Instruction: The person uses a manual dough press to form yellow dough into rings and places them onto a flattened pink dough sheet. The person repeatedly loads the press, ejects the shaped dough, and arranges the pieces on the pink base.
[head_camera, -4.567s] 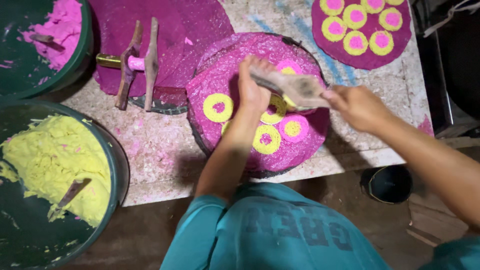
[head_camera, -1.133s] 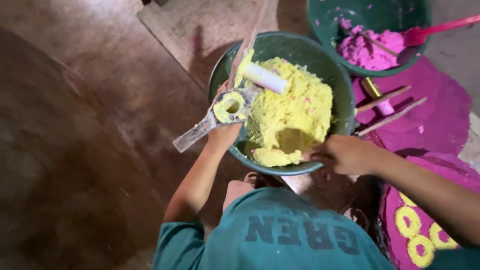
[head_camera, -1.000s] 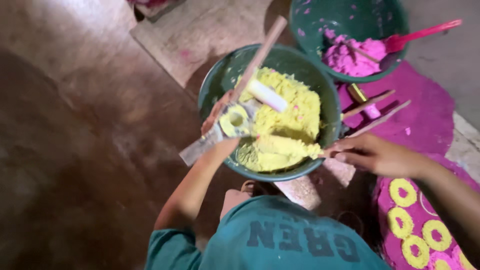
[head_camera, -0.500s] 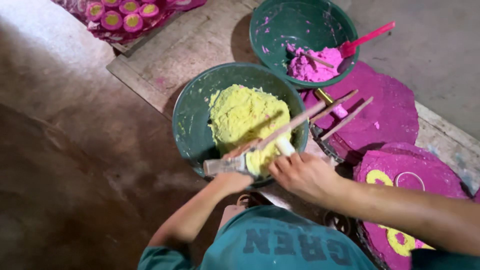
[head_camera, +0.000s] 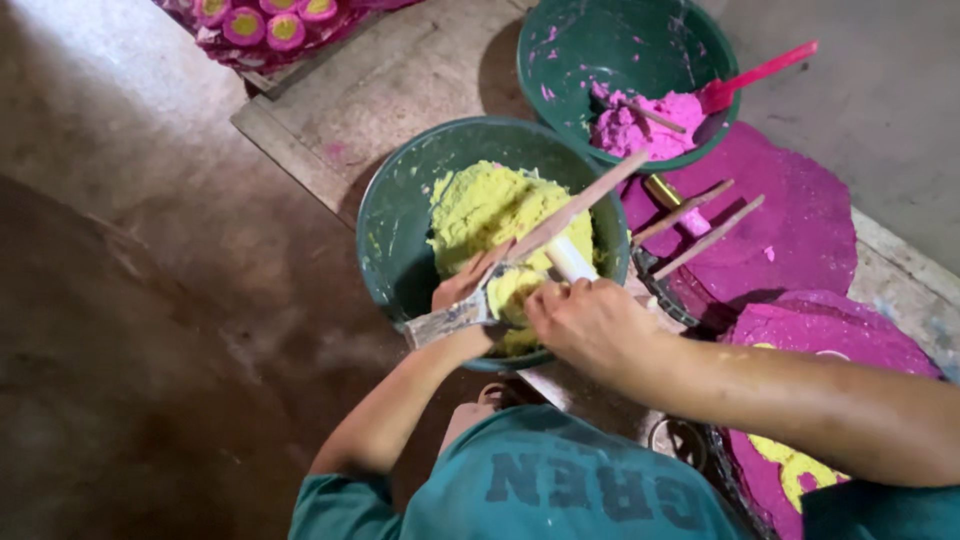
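My left hand (head_camera: 462, 293) is closed on a flat metal mould (head_camera: 452, 318) at the near rim of the yellow basin (head_camera: 385, 215), with a lump of yellow paste packed at its top. My right hand (head_camera: 590, 325) sits just right of it, fingers curled around a short white roller (head_camera: 570, 260) and pressing into that lump. The two hands are close together, almost touching, over the near edge of the basin.

The yellow basin is a dark green bowl, about half full of yellow paste (head_camera: 490, 205) heaped toward its right side. One long wooden stick (head_camera: 585, 203) slants up from the mould across the paste to the basin's far right rim.

Right of the basin, on a round pink-stained slab (head_camera: 790, 215), lie two more thin sticks (head_camera: 700, 225) side by side. A second pink slab (head_camera: 840, 345) lies nearer me, right of my forearm, bearing a yellow ring that is only partly seen.

Beyond the yellow basin stands a second green basin (head_camera: 570, 50), holding a smaller heap of pink paste (head_camera: 635, 125) against its right wall, with one pink spoon (head_camera: 760, 75) leaning out over the rim.

Far left of that, at the top edge, a tray of pink discs (head_camera: 265, 25) shows four with yellow centres.
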